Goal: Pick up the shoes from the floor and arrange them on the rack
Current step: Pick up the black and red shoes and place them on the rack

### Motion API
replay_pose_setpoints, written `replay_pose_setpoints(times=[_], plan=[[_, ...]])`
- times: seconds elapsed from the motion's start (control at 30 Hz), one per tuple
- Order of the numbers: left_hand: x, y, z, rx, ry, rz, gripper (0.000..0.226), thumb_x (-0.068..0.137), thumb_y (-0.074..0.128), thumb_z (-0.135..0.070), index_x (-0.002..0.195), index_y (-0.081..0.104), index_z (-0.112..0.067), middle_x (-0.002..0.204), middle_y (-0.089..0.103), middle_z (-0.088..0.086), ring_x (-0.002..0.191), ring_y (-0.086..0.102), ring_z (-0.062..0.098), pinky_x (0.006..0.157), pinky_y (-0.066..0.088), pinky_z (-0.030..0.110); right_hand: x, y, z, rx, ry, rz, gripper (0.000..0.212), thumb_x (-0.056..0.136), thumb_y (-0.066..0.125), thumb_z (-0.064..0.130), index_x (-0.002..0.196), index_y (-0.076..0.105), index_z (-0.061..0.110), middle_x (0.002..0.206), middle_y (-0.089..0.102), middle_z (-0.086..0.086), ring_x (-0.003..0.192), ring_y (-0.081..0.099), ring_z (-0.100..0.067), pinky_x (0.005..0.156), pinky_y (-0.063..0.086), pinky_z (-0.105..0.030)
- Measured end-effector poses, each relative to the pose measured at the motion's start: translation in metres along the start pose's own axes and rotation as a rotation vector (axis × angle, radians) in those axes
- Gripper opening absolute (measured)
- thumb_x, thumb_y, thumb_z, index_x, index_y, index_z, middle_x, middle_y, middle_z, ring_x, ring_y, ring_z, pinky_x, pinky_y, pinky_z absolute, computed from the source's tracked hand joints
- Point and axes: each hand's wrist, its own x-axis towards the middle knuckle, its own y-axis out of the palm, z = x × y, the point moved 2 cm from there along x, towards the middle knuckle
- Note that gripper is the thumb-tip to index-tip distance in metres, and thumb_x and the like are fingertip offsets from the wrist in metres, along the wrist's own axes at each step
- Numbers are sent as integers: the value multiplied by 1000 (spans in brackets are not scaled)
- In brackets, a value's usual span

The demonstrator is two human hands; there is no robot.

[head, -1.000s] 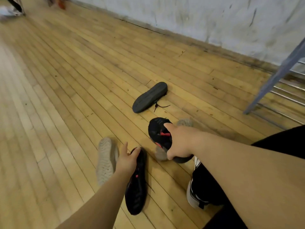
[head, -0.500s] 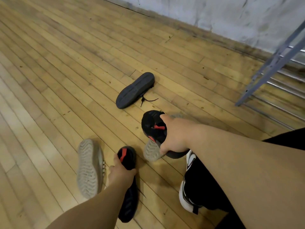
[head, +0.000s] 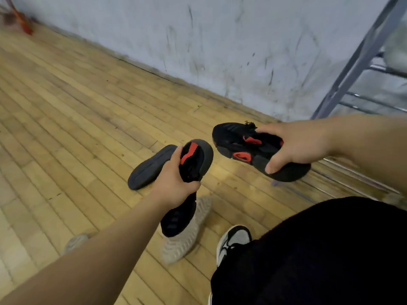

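My left hand [head: 176, 183] grips a black shoe with red trim [head: 193, 159] by its collar, heel up and toe hanging down above the floor. My right hand [head: 293, 146] holds the matching black and red shoe [head: 240, 144] in the air, toe pointing left. A third black shoe [head: 147, 168] lies sole up on the wooden floor just behind my left hand. Two beige shoes lie on the floor: one [head: 187, 236] under the left-hand shoe, another [head: 76, 242] partly hidden by my left forearm. The grey metal rack [head: 361, 56] stands at the upper right against the wall.
A scuffed white wall [head: 198, 40] runs along the far side of the floor. My own black trouser leg [head: 319, 249] and grey-white sneaker [head: 233, 241] fill the lower right. Something red [head: 24, 25] sits blurred in the far left corner.
Both hands have lifted their black and red shoes off the floor. The view has swung up and right toward the wall and rack.
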Motion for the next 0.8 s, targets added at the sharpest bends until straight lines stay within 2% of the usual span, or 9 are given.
replay_pose_setpoints(times=[0.03,0.1,0.17,0.23,0.33,0.4,0.5,0.6,0.8], plan=[[9,5,-17,17,61,49,108,74,84,-28,158,18,-39,131,53,-17,112,56,-1,88,46,14,-10,-4,-22,-19,25,-2,116,61,89,56,158,27,42,146,51,8,120,55,-19,102,45,-34],[25,20,-45,61,145,139,104,70,84,-33,153,22,-46,127,55,-12,112,59,8,92,54,29,-27,4,-68,11,83,15,120,57,85,62,159,25,44,154,42,7,132,48,-19,110,40,-33],[38,39,-65,144,183,221,106,68,82,-39,152,19,-53,132,50,-7,116,56,19,99,51,42,-38,33,-113,95,119,53,107,72,83,55,160,24,44,159,37,9,136,45,-16,113,38,-32],[47,63,-82,224,209,323,110,70,81,-39,156,12,-50,137,42,-5,120,50,19,105,45,39,-43,77,-156,192,151,65,99,79,82,51,159,24,47,158,41,10,134,48,-13,111,42,-31],[60,107,-100,324,327,462,111,68,80,-37,156,14,-46,134,44,-5,119,52,17,105,46,35,-45,145,-204,387,282,35,108,71,85,55,157,19,52,152,45,6,126,52,-17,98,49,-32],[66,137,-106,401,382,560,111,68,81,-35,156,14,-44,134,42,-6,119,51,16,102,47,31,-41,184,-226,488,362,-36,112,71,85,53,160,16,47,158,39,1,132,49,-23,104,47,-37],[75,178,-110,488,421,679,116,68,82,-37,158,9,-45,138,38,-8,121,51,21,103,49,38,-27,229,-248,604,450,-197,113,72,83,55,161,14,43,162,36,2,135,49,-25,103,51,-41],[86,217,-112,551,465,762,118,70,83,-36,156,4,-51,139,38,-9,117,54,22,95,54,39,-6,255,-266,669,487,-346,107,77,81,54,160,15,44,163,35,4,139,46,-25,103,50,-41],[105,256,-93,571,520,805,119,74,81,-36,156,-4,-52,133,37,-16,108,52,12,77,50,21,61,257,-293,730,502,-555,93,83,76,57,157,22,45,158,40,11,140,43,-17,109,46,-43]])
